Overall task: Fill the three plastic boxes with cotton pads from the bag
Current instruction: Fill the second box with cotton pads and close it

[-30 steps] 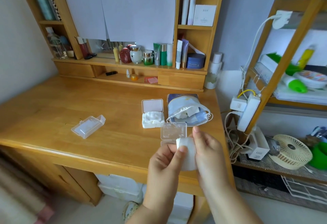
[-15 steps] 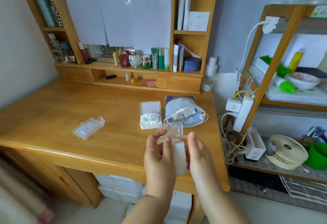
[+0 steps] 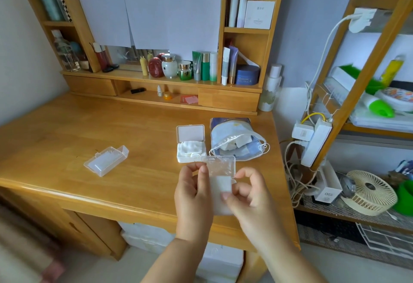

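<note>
Near the desk's front edge lies a clear plastic box (image 3: 221, 167) with its lid up and white cotton pads (image 3: 220, 190) in it. My left hand (image 3: 192, 195) holds the box's left side, thumb on the lid. My right hand (image 3: 248, 195) presses fingertips on the pads from the right. Behind it stands a second open box (image 3: 190, 148) full of pads. The blue drawstring bag (image 3: 237, 142) of pads lies open just right of that box. A third clear box (image 3: 106, 159) lies shut on the left of the desk.
The wooden desk (image 3: 89, 139) carries a shelf unit with cosmetic bottles and jars (image 3: 190, 68) at the back. To the right stand a wooden rack, power strips (image 3: 315, 142) with cables, and a small fan (image 3: 368, 193). White storage bins sit under the desk.
Both hands came down from holding a pad stack in the air to the open box at the desk edge. The pads now lie in that box.
</note>
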### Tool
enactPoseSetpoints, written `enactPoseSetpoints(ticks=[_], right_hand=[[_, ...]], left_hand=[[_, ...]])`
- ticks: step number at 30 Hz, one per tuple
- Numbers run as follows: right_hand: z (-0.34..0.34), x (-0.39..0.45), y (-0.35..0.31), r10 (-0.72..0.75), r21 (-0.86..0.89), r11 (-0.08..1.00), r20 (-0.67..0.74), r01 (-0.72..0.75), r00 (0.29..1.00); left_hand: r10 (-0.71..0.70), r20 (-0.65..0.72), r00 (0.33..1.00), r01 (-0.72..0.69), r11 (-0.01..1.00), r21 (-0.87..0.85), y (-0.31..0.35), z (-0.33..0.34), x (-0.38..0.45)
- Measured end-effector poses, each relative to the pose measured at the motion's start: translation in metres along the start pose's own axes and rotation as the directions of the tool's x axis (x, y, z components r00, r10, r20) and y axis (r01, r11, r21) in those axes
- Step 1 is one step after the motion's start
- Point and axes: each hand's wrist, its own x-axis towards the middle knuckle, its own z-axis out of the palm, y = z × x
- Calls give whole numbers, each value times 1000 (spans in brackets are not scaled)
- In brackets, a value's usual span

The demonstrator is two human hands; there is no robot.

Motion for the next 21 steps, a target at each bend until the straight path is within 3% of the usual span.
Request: enactPoseSetpoints(ticks=[2,4,7,10,16,21], right_hand=[[-18,15,0,44,-49,997,-157,-52,987],[-39,35,0,91,-63,992,-214,-107,973],[-43,57,4,162,-275,946,-57,-172,985],[-20,69,12,220,-358,915,57,-186,974],[14,75,28,345,-578,795,180,-185,921],[24,75,31,353,-685,705,115,-184,929]], left_hand=[[1,37,999,-2,1000,26,-7,-8,9],[48,116,992,-68,984,167,-18,-22,18],[118,311,943,-247,876,415,-29,-37,23],[147,404,903,-353,789,502,-40,-41,26],[148,403,903,-377,723,579,-56,-43,21],[174,388,905,-388,711,586,-61,-40,16]])
